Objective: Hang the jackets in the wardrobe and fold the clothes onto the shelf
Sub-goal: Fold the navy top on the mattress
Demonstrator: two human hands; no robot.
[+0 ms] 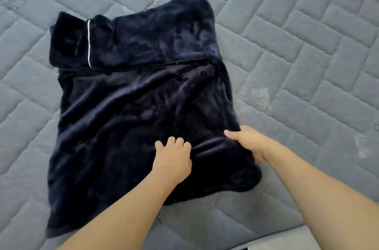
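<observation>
A dark navy fleece garment (131, 94) with thin white piping lies spread on the grey quilted mattress (307, 44). Its far part is folded over toward me, with a sleeve laid across at the upper left. My left hand (174, 159) rests on the near right part of the cloth, knuckles up and fingers curled into it. My right hand (248, 141) grips the garment's right edge, with the thumb on top and the fingers hidden under the fabric. A small ridge of cloth rises between the two hands.
The mattress stretches around the garment on every side. Its near edge (266, 241) runs along the bottom right of the view, with a paler surface beyond it.
</observation>
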